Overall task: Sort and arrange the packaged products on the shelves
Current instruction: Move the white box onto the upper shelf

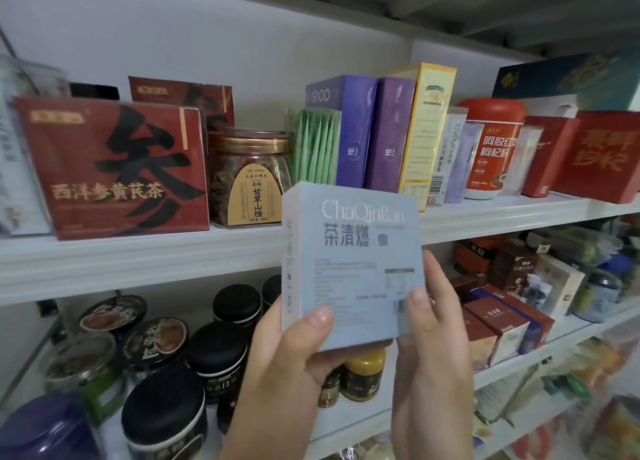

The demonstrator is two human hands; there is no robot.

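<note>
Hands (291, 355) round box (349, 269) before shelf edge (138, 262)

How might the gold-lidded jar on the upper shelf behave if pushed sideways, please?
The gold-lidded jar looks squat and full, so it would probably slide rather than tip. The red box and green sachets flank it closely, so they would likely shift too.

This is a shop, or its stockroom, for packaged teas and health foods: long white shelves (138, 262) run in tiers; they are crowded with red tea boxes (114, 168), a gold-labelled clear jar (249, 179), purple cartons (349, 130) and black-lidded tins (214, 348); printed retail labels face outward.
</note>
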